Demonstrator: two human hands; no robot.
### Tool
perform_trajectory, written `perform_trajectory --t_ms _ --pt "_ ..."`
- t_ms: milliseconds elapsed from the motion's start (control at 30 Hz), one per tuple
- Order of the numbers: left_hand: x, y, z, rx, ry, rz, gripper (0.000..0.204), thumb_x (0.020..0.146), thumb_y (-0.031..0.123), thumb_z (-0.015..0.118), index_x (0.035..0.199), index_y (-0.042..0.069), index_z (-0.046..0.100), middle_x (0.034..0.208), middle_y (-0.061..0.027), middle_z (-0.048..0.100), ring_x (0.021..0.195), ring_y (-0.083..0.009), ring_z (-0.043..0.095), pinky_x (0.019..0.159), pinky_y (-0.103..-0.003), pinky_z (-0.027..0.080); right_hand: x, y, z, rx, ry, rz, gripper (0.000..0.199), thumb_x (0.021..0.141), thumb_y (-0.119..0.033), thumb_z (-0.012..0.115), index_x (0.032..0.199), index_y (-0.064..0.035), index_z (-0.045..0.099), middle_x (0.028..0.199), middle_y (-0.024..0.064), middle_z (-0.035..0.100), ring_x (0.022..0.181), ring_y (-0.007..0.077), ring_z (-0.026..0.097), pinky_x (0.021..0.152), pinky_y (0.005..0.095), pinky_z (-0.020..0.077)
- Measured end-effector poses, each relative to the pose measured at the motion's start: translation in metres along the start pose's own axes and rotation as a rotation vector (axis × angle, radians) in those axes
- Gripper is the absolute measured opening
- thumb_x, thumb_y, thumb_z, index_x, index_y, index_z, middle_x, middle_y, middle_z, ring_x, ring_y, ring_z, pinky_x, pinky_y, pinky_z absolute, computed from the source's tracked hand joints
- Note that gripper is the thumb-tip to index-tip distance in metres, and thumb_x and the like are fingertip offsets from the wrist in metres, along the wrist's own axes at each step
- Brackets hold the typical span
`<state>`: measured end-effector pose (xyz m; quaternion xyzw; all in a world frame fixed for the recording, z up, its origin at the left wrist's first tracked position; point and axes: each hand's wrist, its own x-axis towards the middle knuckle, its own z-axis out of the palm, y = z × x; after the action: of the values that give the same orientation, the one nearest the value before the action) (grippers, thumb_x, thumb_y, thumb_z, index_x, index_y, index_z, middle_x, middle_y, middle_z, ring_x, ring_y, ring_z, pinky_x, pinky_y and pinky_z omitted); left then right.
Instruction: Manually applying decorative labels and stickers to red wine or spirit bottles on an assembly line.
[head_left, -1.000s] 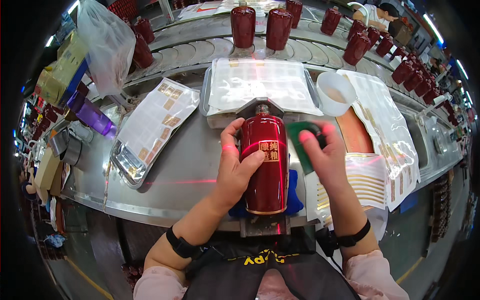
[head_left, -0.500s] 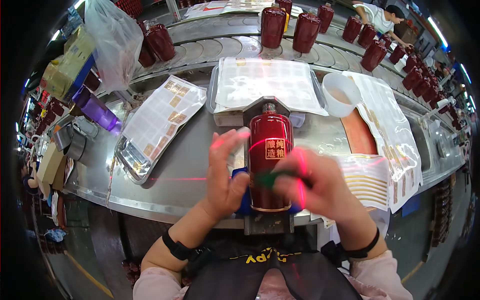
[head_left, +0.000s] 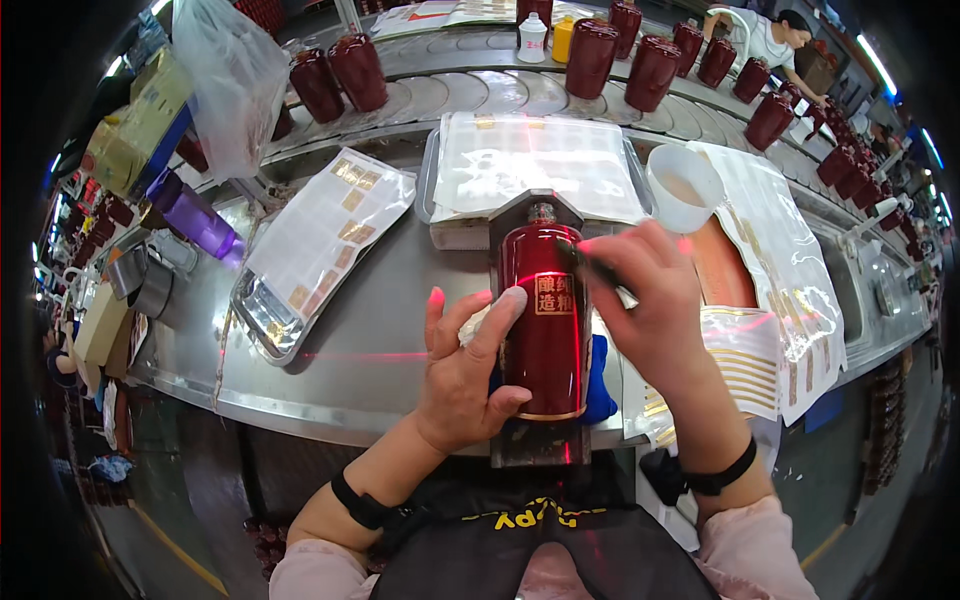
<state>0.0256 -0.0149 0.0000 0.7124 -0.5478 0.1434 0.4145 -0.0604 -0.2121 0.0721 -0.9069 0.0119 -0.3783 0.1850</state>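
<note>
A dark red glass bottle (head_left: 540,365) with a gold square label (head_left: 555,294) lies in a metal cradle (head_left: 540,445), its neck pointing away from me. My left hand (head_left: 465,370) is against the bottle's left side, fingers spread; its thumb and a forefinger with a pale covered tip touch the glass. My right hand (head_left: 650,285) pinches a slim dark green tool (head_left: 608,277) at the bottle's upper right edge. The tool's kind is unclear, and fingers hide part of it. A blue cloth (head_left: 600,385) shows at the bottle's lower right. Red light lines cross the glass and hands.
Label sheets lie on a tray (head_left: 530,165) behind the cradle, on a left tray (head_left: 265,335) and at right (head_left: 790,260). A white tub (head_left: 683,190) and purple bottle (head_left: 195,215) stand nearby. Red bottles (head_left: 590,60) line the conveyor (head_left: 450,100); a person (head_left: 770,45) works beyond.
My right hand and the tool have moved away from me, from the bottle's lower part to its upper right edge. My left hand now touches the glass. Conveyor bottles have shifted right.
</note>
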Motion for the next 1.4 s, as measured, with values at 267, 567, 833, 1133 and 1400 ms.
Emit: perform_trajectory --t_ms 267,567,833,1133,1400 --pt "-0.019 -0.004 0.002 -0.135 0.075 -0.075 0.072 0.097 0.05 0.045 0.137 -0.01 0.042 0.126 -0.0208 0.056 0.124 -0.0355 0.046 0.115 -0.053 0.016 0.039 -0.005 -0.008 -0.026 -0.277 -0.294 0.018 0.068 -0.016 0.074 0.08 -0.0136 0.061 0.08 0.0044 0.053 0.08 0.0236 0.057 0.072 0.0385 0.0372" --pt "0.011 -0.024 0.014 -0.608 0.072 -0.427 0.061 0.1 0.045 0.044 0.137 -0.003 0.044 0.128 -0.0177 0.056 0.122 -0.0291 0.048 0.105 -0.042 0.034 0.003 0.038 -0.016 0.314 -0.248 0.252 0.018 0.077 -0.006 0.073 0.094 -0.0041 0.067 0.078 0.0106 0.062 0.071 0.0251 0.062 0.062 0.0339 0.0485" --pt "0.088 -0.058 0.036 -1.671 -0.193 -1.067 0.044 0.099 0.042 0.051 0.123 0.006 0.057 0.117 -0.0103 0.065 0.105 -0.0211 0.063 0.09 -0.038 0.053 0.066 0.006 -0.004 0.091 -0.325 0.016 0.016 0.08 -0.01 0.067 0.091 -0.0005 0.06 0.084 0.0199 0.062 0.08 0.0391 0.06 0.072 0.0422 0.0499" --pt "0.094 -0.051 -0.018 -1.076 -0.447 -0.826 0.028 0.089 0.028 0.064 0.104 0.005 0.063 0.096 -0.0003 0.064 0.087 -0.0079 0.057 0.075 -0.023 0.044 0.143 0.117 -0.012 0.115 -0.168 -0.097 0.029 0.088 -0.003 0.058 0.116 -0.0035 0.064 0.116 0.0154 0.065 0.1 0.0267 0.064 0.085 0.0329 0.051" --pt "0.076 -0.007 -0.102 -0.532 -0.435 -0.671 0.027 0.072 0.017 0.079 0.09 0.004 0.065 0.081 -0.004 0.062 0.07 -0.013 0.056 0.061 -0.026 0.042 0.328 0.226 0.141 -0.304 -0.229 -0.072 0.055 0.082 -0.047 0.069 0.107 0.0019 0.066 0.106 0.0241 0.067 0.1 0.0359 0.065 0.085 0.0444 0.049"
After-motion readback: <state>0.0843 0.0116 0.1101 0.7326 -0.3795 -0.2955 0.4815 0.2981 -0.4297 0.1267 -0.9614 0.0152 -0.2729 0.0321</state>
